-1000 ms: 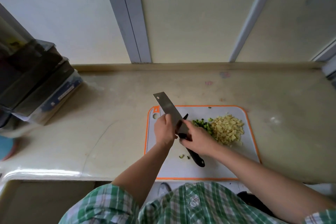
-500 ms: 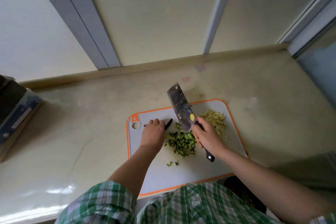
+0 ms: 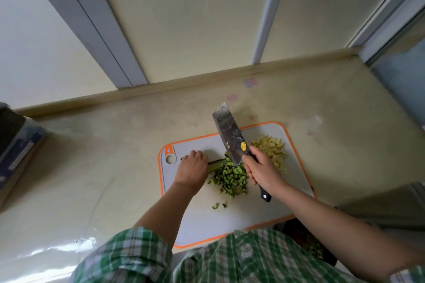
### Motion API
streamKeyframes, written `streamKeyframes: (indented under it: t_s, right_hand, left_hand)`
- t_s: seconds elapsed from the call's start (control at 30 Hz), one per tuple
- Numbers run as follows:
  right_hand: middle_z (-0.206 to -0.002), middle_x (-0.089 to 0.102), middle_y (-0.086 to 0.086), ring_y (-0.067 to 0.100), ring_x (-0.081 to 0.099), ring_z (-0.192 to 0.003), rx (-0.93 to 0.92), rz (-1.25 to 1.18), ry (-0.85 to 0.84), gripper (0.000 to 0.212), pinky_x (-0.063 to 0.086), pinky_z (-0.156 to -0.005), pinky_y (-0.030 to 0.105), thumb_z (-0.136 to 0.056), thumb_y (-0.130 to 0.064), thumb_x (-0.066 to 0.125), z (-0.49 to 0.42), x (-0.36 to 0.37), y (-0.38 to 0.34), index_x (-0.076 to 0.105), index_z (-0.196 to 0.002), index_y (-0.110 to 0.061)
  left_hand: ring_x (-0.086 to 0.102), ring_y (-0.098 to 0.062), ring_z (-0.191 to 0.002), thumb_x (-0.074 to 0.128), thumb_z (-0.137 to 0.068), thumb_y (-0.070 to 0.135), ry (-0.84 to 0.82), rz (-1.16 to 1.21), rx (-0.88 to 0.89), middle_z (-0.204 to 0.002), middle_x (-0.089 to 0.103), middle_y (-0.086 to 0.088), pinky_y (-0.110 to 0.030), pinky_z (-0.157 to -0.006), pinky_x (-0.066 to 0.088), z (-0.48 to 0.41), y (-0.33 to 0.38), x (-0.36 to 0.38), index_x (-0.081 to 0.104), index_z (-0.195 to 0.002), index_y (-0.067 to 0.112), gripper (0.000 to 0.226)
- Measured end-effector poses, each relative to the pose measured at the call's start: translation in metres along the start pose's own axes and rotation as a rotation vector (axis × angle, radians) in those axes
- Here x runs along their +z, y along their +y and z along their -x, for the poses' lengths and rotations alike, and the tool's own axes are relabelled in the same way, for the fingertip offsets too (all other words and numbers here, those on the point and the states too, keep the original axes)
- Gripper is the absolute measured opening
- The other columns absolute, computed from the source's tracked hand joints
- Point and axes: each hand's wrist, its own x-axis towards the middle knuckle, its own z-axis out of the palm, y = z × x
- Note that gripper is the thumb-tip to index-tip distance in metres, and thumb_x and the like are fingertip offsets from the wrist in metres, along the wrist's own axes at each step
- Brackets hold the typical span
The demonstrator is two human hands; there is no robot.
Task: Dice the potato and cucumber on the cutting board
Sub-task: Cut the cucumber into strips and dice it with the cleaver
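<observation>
Far left: a dark box (image 3: 16, 142) at the edge of the counter (image 3: 103, 163). Centre: the orange-rimmed cutting board (image 3: 230, 220). On it I see the left hand (image 3: 193, 167), fingers curled down over the uncut cucumber length (image 3: 217, 163), pinning it to the board. Just right lies the diced cucumber (image 3: 232, 179), with two stray cubes nearer the body. The cleaver (image 3: 230, 135) is tilted, tip pointing away, heel over that pile; the right hand (image 3: 262, 172) grips its black handle. Far right on the board: the diced potato (image 3: 271, 149), heaped beside the right hand. The hands are apart, with the green dice between them.
</observation>
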Motion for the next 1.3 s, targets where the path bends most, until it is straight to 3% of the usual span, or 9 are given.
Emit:
streamKeyframes:
  t_s: [0.17, 0.37, 0.43, 0.53, 0.63, 0.8, 0.97, 1.13, 1.3]
  right_hand:
    - [-0.059, 0.040, 0.006, 0.018, 0.035, -0.044, -0.017, 0.038, 0.002, 0.018, 0.030, -0.039, 0.027, -0.093, -0.006, 0.044, 0.007, 0.001, 0.000, 0.044, -0.076, -0.011]
    - [-0.060, 0.038, 0.008, 0.018, 0.033, -0.044, 0.011, 0.010, 0.007, 0.013, 0.028, -0.039, 0.028, -0.094, -0.005, 0.043, 0.010, 0.003, 0.006, 0.042, -0.083, 0.000]
    - [-0.059, 0.037, 0.007, 0.018, 0.033, -0.044, 0.012, 0.000, 0.001, 0.012, 0.028, -0.039, 0.028, -0.095, -0.004, 0.042, 0.012, 0.002, 0.008, 0.041, -0.085, 0.002]
    - [-0.059, 0.040, 0.010, 0.021, 0.037, -0.045, -0.012, 0.030, -0.019, 0.013, 0.031, -0.038, 0.028, -0.094, -0.006, 0.042, 0.015, 0.005, 0.009, 0.042, -0.081, -0.005]
    - [-0.058, 0.044, 0.010, 0.022, 0.044, -0.042, -0.021, 0.095, -0.100, 0.021, 0.033, -0.038, 0.024, -0.096, -0.010, 0.041, 0.023, 0.022, 0.010, 0.044, -0.077, -0.019]
    - [-0.061, 0.043, 0.012, 0.020, 0.041, -0.040, -0.022, 0.207, -0.260, 0.014, 0.031, -0.038, 0.024, -0.097, -0.015, 0.042, 0.033, 0.066, 0.025, 0.040, -0.084, -0.009]
    - [-0.060, 0.037, 0.005, 0.016, 0.036, -0.048, -0.072, 0.291, -0.210, 0.016, 0.029, -0.050, 0.032, -0.096, -0.018, 0.045, 0.032, 0.086, 0.046, 0.040, -0.083, -0.011]
    - [-0.059, 0.040, -0.009, 0.002, 0.040, -0.046, -0.022, 0.252, -0.012, 0.006, 0.031, -0.053, 0.024, -0.097, -0.017, 0.045, 0.027, 0.061, 0.058, 0.048, -0.093, -0.021]
    - [-0.056, 0.036, -0.006, 0.013, 0.034, -0.047, -0.048, 0.254, 0.041, 0.019, 0.030, -0.051, 0.029, -0.096, -0.019, 0.044, 0.037, 0.040, 0.056, 0.041, -0.077, -0.023]
  left_hand:
    - [0.050, -0.028, -0.102, 0.043, -0.095, 0.021, 0.028, 0.060, 0.004, -0.109, 0.055, -0.009, -0.035, -0.081, 0.039, 0.003, 0.000, 0.001, 0.055, -0.108, 0.011, 0.020]
    - [0.049, -0.029, -0.103, 0.036, -0.099, 0.018, 0.036, 0.099, -0.067, -0.112, 0.054, -0.012, -0.034, -0.082, 0.038, 0.002, 0.006, 0.005, 0.049, -0.112, 0.008, 0.021]
    - [0.051, -0.030, -0.098, 0.035, -0.099, 0.017, 0.090, 0.222, -0.114, -0.107, 0.057, -0.013, -0.035, -0.078, 0.037, 0.005, 0.006, 0.003, 0.047, -0.108, 0.007, 0.018]
    - [0.053, -0.035, -0.078, 0.034, -0.099, 0.018, 0.227, 0.584, -0.318, -0.089, 0.060, -0.017, -0.036, -0.062, 0.033, 0.013, 0.004, -0.009, 0.039, -0.097, 0.008, 0.011]
    - [0.049, -0.034, -0.074, 0.032, -0.101, 0.017, 0.346, 0.814, -0.586, -0.086, 0.055, -0.018, -0.036, -0.063, 0.031, 0.022, -0.004, -0.018, 0.039, -0.099, 0.006, 0.013]
    - [0.054, -0.042, -0.081, 0.030, -0.102, 0.022, 0.365, 0.867, -0.794, -0.080, 0.051, -0.014, -0.037, -0.063, 0.029, 0.048, -0.024, -0.009, 0.033, -0.093, 0.009, 0.016]
    - [0.054, -0.040, -0.080, 0.031, -0.102, 0.025, 0.272, 0.834, -0.766, -0.076, 0.049, -0.010, -0.037, -0.063, 0.031, 0.074, -0.029, 0.009, 0.033, -0.093, 0.009, 0.018]
    - [0.056, -0.041, -0.080, 0.031, -0.102, 0.029, 0.159, 0.783, -0.628, -0.085, 0.059, -0.019, -0.039, -0.064, 0.037, 0.083, -0.025, 0.022, 0.036, -0.098, 0.010, 0.020]
    - [0.051, -0.038, -0.074, 0.030, -0.102, 0.026, 0.172, 0.757, -0.559, -0.083, 0.057, -0.015, -0.038, -0.062, 0.035, 0.083, -0.014, 0.023, 0.034, -0.090, 0.011, 0.020]
